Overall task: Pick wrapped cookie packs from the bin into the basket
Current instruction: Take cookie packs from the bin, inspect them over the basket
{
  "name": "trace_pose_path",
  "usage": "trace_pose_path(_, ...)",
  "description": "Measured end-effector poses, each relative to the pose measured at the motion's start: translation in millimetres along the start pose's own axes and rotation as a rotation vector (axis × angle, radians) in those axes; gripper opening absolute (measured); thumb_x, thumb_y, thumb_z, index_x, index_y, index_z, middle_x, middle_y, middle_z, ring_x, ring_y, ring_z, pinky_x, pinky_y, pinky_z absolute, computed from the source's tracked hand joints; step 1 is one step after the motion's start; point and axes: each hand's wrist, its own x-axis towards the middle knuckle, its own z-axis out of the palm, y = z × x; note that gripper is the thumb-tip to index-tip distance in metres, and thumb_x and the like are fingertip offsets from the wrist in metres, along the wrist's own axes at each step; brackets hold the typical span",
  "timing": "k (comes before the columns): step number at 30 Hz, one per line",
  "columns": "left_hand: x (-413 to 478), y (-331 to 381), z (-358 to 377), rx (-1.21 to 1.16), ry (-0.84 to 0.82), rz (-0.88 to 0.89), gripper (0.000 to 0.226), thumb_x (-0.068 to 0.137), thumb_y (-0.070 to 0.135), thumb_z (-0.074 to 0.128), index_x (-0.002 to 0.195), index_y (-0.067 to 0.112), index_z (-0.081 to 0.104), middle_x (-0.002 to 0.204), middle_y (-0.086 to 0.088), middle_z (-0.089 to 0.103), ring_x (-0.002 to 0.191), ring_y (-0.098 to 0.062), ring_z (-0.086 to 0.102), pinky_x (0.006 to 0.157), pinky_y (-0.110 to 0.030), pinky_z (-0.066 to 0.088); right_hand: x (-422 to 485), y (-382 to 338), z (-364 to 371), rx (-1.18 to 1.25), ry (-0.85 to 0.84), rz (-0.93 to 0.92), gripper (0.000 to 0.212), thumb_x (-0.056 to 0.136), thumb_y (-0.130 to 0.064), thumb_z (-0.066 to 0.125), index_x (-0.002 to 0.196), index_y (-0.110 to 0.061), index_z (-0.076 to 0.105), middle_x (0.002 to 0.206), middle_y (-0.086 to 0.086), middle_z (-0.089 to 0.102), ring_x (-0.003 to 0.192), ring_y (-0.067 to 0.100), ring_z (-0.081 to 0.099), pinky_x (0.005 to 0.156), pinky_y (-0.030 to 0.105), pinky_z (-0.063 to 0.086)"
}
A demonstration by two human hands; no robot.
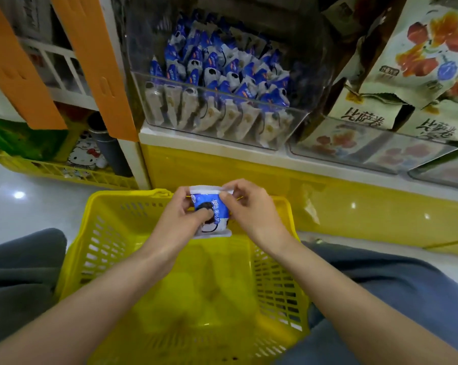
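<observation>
- I hold one blue-and-white cookie pack [211,210] in both hands, above the far end of the yellow basket [112,233].
- My left hand [182,216] curls round the pack's left side, with the thumb pressed on the cookie picture on its front.
- My right hand [245,204] pinches the pack's upper right corner between thumb and fingertips.
- The basket sits on the floor between my knees; its inside looks blurred and I cannot tell what lies on its bottom.
- The clear bin [288,127] stands on the shelf beyond the basket, well apart from my hands, packed with more of the same wrapped packs, upright in rows.
- To the right of the bin lie beige snack bags [367,114] printed with red and orange fruit.
- At the left, orange boards [101,75] lean against a white rack.
</observation>
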Motion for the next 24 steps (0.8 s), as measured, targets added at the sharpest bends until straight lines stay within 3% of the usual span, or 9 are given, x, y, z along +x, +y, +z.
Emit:
trace_pose_path(4, 0, -1, 1, 0.023, 0.040, -0.004, 0.013, 0.090, 0.001, 0.052, 0.098, 0.009, 0.051, 0.086, -0.008, 0.060, 0.067, -0.008, 0.058, 0.057, -0.021, 0.045, -2, 5, 5, -0.122, -0.033, 0.003, 0.010, 0.087, -0.012, 0.058, 0.091, -0.017, 0.065, 0.063, -0.019, 0.048, 0.053, -0.005, 0.045, 0.057, 0.016, 0.038)
trace_pose_path(5, 0, -1, 1, 0.024, 0.054, -0.011, 0.006, 0.092, 0.006, 0.050, 0.094, 0.010, 0.052, 0.086, -0.010, 0.059, 0.071, -0.013, 0.056, 0.061, -0.026, 0.044, -3, 4, 5, -0.130, -0.038, 0.001, 0.010, 0.087, -0.011, 0.058, 0.092, -0.016, 0.065, 0.063, -0.019, 0.048, 0.055, -0.004, 0.046, 0.058, 0.018, 0.040)
trace_pose_path(7, 1, -2, 1, 0.054, 0.088, -0.017, 0.013, 0.095, 0.012, 0.046, 0.083, 0.013, 0.051, 0.085, -0.014, 0.055, 0.076, -0.019, 0.054, 0.064, -0.031, 0.042, -6, 2, 5, -0.128, -0.055, -0.019, 0.006, 0.088, -0.013, 0.058, 0.089, -0.016, 0.064, 0.069, -0.016, 0.053, 0.060, 0.008, 0.053, 0.065, 0.028, 0.046)
trace_pose_path(10, 2, -5, -1, 0.088, 0.090, -0.026, 0.020, 0.097, 0.015, 0.044, 0.078, 0.015, 0.049, 0.081, -0.013, 0.055, 0.076, -0.021, 0.053, 0.061, -0.031, 0.042, -10, -3, 5, -0.171, -0.060, -0.103, 0.004, 0.087, -0.018, 0.061, 0.084, -0.015, 0.062, 0.082, -0.001, 0.060, 0.071, 0.019, 0.057, 0.072, 0.039, 0.047)
trace_pose_path(16, 2, -7, -4, -0.099, 0.038, -0.217, 0.019, 0.096, 0.015, 0.043, 0.082, 0.014, 0.056, 0.073, -0.004, 0.061, 0.066, -0.014, 0.058, 0.062, -0.030, 0.045, -17, -2, 2, -0.568, -0.040, -0.442, 0.018, 0.091, -0.027, 0.055, 0.092, -0.011, 0.064, 0.091, 0.006, 0.059, 0.080, 0.024, 0.058, 0.060, 0.039, 0.047)
trace_pose_path(18, 2, -8, -4, -0.116, -0.012, -0.237, 0.017, 0.096, 0.020, 0.045, 0.095, 0.010, 0.059, 0.083, -0.006, 0.066, 0.073, -0.016, 0.061, 0.069, -0.032, 0.048, -18, 1, 1, -0.456, -0.016, -0.369, 0.015, 0.091, -0.024, 0.057, 0.090, -0.012, 0.065, 0.087, 0.001, 0.059, 0.077, 0.020, 0.058, 0.063, 0.037, 0.047)
trace_pose_path(21, 4, -8, -5, -0.072, -0.055, -0.244, 0.021, 0.089, 0.021, 0.057, 0.105, 0.009, 0.056, 0.092, -0.009, 0.069, 0.081, -0.022, 0.065, 0.080, -0.036, 0.050, -15, 5, -1, -0.133, 0.070, -0.103, 0.008, 0.090, -0.016, 0.058, 0.086, -0.011, 0.062, 0.080, 0.001, 0.062, 0.072, 0.020, 0.061, 0.066, 0.035, 0.051)
trace_pose_path(24, 2, -10, -6, 0.025, -0.074, -0.191, 0.030, 0.084, 0.011, 0.064, 0.111, 0.008, 0.052, 0.100, -0.010, 0.068, 0.081, -0.019, 0.066, 0.071, -0.027, 0.054, -10, 6, -6, 0.248, 0.096, 0.201, 0.007, 0.094, -0.009, 0.051, 0.090, -0.006, 0.055, 0.091, 0.015, 0.061, 0.070, 0.020, 0.061, 0.056, 0.027, 0.057)
